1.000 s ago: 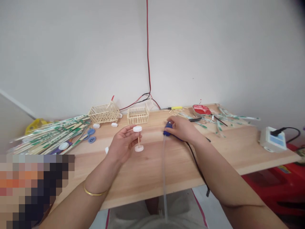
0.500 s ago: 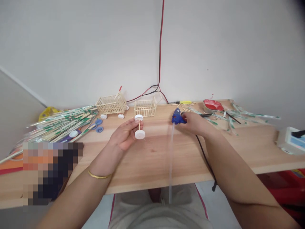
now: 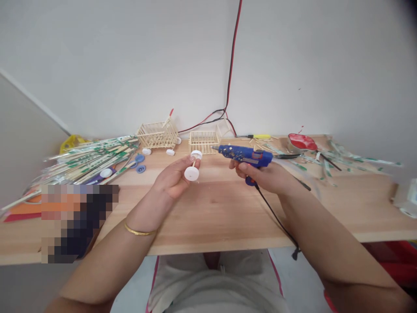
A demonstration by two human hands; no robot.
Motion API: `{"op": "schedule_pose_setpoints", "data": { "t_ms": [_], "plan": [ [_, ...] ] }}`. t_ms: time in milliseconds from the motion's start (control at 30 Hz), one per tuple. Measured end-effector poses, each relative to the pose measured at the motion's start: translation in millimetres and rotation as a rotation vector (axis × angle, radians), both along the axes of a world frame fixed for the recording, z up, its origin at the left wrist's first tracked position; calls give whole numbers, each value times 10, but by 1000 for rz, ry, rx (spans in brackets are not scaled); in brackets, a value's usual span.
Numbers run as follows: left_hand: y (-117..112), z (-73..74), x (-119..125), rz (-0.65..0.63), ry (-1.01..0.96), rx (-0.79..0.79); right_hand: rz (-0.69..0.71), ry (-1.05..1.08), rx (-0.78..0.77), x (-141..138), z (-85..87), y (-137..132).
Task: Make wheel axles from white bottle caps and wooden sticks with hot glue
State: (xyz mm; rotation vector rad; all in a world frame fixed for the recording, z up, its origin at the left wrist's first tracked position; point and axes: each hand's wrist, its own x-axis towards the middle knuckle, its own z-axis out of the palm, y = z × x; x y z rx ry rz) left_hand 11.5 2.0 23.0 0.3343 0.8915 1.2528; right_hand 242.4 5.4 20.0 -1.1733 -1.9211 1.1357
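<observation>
My left hand (image 3: 176,176) pinches a short wooden axle with a white bottle-cap wheel (image 3: 191,174) at each end, held above the table. In my right hand (image 3: 257,174) is a blue glue gun (image 3: 246,155), gripped by its handle, its nozzle pointing left toward the wheels but apart from them. A small stick basket (image 3: 204,142) without visible wheels stands behind my hands. To its left is a finished-looking stick cart (image 3: 158,135) on white cap wheels, with a red-tipped handle.
Wrapped chopsticks (image 3: 94,161) are heaped at the left, near blue caps (image 3: 140,168). A yellow-handled tool (image 3: 260,136) and small stick pieces lie at the back. A red-topped container (image 3: 302,142) and torn wrappers (image 3: 358,157) sit at the right. The glue gun's black cord (image 3: 275,217) hangs over the front edge.
My right hand has turned the glue gun from pointing away to pointing left, so its glue stick swung off to the right. My left hand has tilted the axle and wheels slightly.
</observation>
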Motion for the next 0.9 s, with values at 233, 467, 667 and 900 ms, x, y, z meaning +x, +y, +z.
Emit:
{"op": "schedule_pose_setpoints", "data": {
  "t_ms": [233,467,667,900],
  "plan": [
    [0,-5,12,-5,-7,10,-20,-253,211,-128,1,-50],
    [-18,-57,2,-88,7,84,-25,-241,168,-199,53,-130],
    [1,-132,-8,-163,59,186,-98,-224,193,-261,39,-145],
    [-30,-110,-1,-182,23,211,-70,-276,205,-269,32,-148]
  ]
}}
